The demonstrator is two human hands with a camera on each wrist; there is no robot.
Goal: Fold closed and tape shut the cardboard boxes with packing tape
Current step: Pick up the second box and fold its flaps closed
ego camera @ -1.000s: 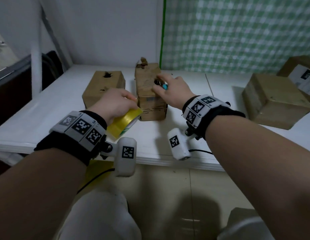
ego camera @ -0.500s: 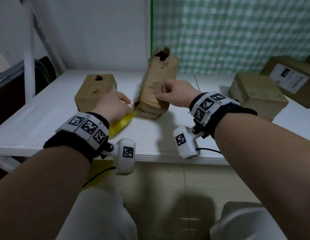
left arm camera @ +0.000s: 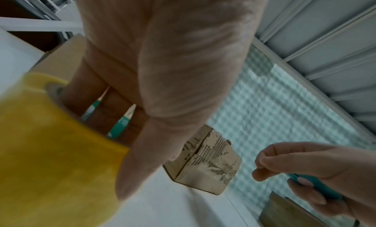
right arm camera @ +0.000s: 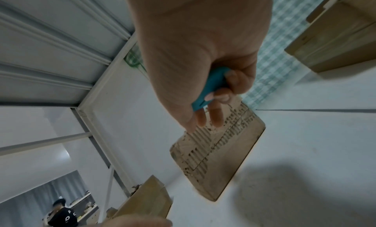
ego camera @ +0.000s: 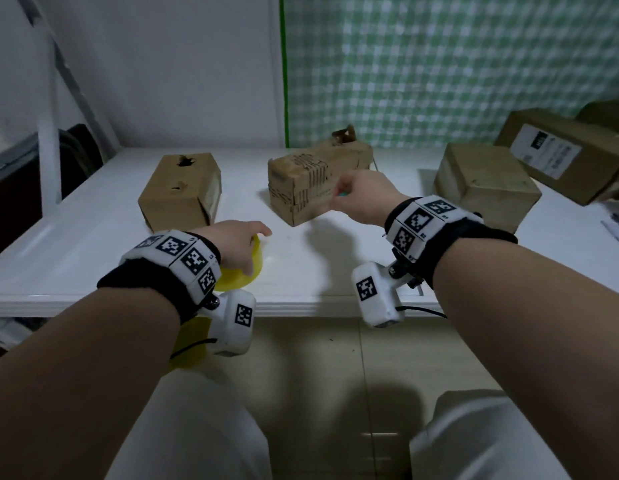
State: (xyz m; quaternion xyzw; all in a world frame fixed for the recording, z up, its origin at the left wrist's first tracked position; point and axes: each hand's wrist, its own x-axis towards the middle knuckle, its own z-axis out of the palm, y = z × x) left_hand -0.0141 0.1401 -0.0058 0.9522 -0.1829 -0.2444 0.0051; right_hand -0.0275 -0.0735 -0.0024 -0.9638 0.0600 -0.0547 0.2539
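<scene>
Half a second ago we had the middle box (ego camera: 318, 181) tipped up on end under our right hand (ego camera: 365, 199); now it lies on its side on the table (ego camera: 93, 237), its scuffed, taped end turned toward us. Our left hand (ego camera: 237, 245) has dropped lower too, and the tape roll (ego camera: 244, 271) it carries now sits down near the table's front edge.

The table is white and glossy. Behind it stand a plain white wall on the left and a green checked sheet (ego camera: 457, 64) on the right. A left box (ego camera: 181, 192) with a torn hole in its top sits beyond the roll. Two more boxes are well apart to the right: a plain one (ego camera: 488, 185) and, behind it, a labelled one (ego camera: 560, 154). The right wrist view catches another person (right arm camera: 63, 214) far off in dark clothes.

Our left fingers (left arm camera: 97, 98) are hooked through the core of the yellow roll, thumb over its outside. Our right hand hovers just at the near side of the middle box, ring and little fingers curled round a small teal cutter (right arm camera: 211, 87), index and middle fingers reaching toward the cardboard; whether they touch it we cannot tell.
</scene>
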